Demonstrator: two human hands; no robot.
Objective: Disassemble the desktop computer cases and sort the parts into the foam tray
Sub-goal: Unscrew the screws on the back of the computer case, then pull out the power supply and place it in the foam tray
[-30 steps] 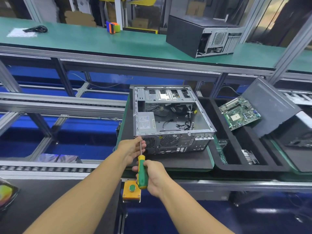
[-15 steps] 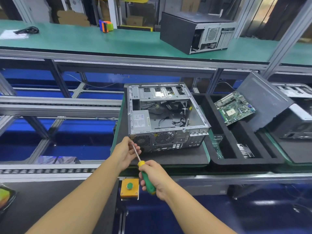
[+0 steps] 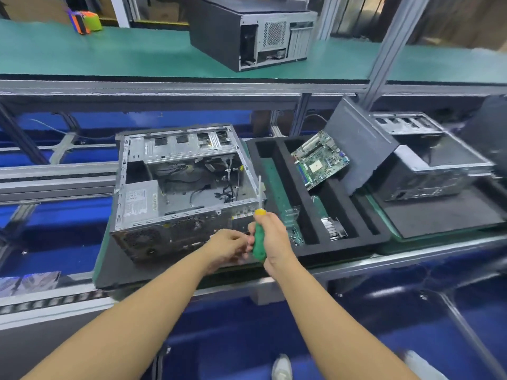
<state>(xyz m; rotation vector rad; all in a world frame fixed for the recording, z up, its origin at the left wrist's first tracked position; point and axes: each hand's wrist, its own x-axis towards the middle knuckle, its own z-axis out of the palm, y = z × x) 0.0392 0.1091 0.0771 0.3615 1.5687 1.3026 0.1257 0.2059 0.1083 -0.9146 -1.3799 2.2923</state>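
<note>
3 computer cases [image 3: 192, 149]; 1 foam tray [image 3: 343, 248]; 1 motherboard [image 3: 319, 160]. 1 screwdriver [image 3: 258, 242]; 1 side panel [image 3: 359, 144]. 2 hands: left hand [image 3: 227, 246], right hand [image 3: 274, 237].

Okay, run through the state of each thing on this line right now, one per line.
Open case, side off, wiring exposed.
Screwdriver, held, shaft pointing up.
Right hand, grips the screwdriver handle.
Left hand, fingers curled beside the handle; contents unclear.
Foam tray, partly filled.
Motherboard, tilted in a tray compartment.
Dark panel, leaning at the tray's right edge.
Shelf case, cover on.
</note>
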